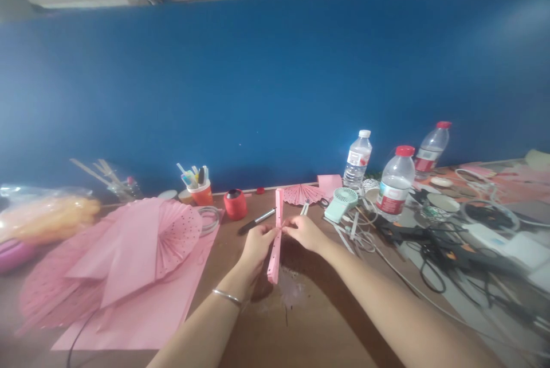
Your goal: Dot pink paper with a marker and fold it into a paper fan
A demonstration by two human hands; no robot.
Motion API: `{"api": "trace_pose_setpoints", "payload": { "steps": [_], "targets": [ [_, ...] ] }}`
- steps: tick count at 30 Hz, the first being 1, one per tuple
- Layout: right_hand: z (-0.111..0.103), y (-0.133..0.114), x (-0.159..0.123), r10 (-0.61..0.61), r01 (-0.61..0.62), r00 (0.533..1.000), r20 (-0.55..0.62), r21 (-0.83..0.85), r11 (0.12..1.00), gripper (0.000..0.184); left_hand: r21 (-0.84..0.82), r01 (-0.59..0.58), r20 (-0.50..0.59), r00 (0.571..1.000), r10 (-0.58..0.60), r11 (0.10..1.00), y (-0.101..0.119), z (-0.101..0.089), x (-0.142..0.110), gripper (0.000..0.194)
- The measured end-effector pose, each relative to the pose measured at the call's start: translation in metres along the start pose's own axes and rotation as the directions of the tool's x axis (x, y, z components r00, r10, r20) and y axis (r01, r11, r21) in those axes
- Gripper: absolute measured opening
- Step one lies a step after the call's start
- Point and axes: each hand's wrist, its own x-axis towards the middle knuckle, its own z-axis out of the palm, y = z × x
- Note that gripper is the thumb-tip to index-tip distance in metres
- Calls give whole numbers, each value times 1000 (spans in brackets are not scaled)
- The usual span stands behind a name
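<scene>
A narrow strip of folded pink paper [274, 259], dotted with small holes along its length, stands lengthwise in front of me above the brown table. At its middle, my left hand [256, 246] pinches it from the left. My right hand [306, 233] grips the same spot from the right, thumb and fingertips together. Whether anything thin is also between the fingertips I cannot make out. Just beyond my left hand lies a black and silver marker [256, 221]. Behind the strip, an opened pink pleated paper fan [303, 194] rests on the table.
Pink paper sheets [133, 253] and pleated fans pile up on the left. An orange cup of pens [200, 191] and a red round object [235, 204] stand at the back. A mint handheld fan [342, 203], water bottles [393, 184] and tangled cables [433, 259] fill the right.
</scene>
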Motion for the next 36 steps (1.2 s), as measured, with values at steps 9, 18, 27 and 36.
{"api": "trace_pose_setpoints", "payload": {
  "steps": [9,18,27,36],
  "targets": [
    [2,-1,-2,-14,13,1000,16,51,999,18,8,-59,-49,997,59,998,-10,1,1,29],
    [5,-2,-3,-23,22,1000,19,56,998,23,111,-62,-52,996,68,992,-5,1,0,32],
    [4,-5,-5,-47,46,999,-15,-57,997,18,85,-20,2,1000,20,996,5,1,-2,29],
    [2,-6,-4,-23,22,1000,7,62,998,19,54,-20,28,999,19,998,3,1,-2,32]
  ]
}}
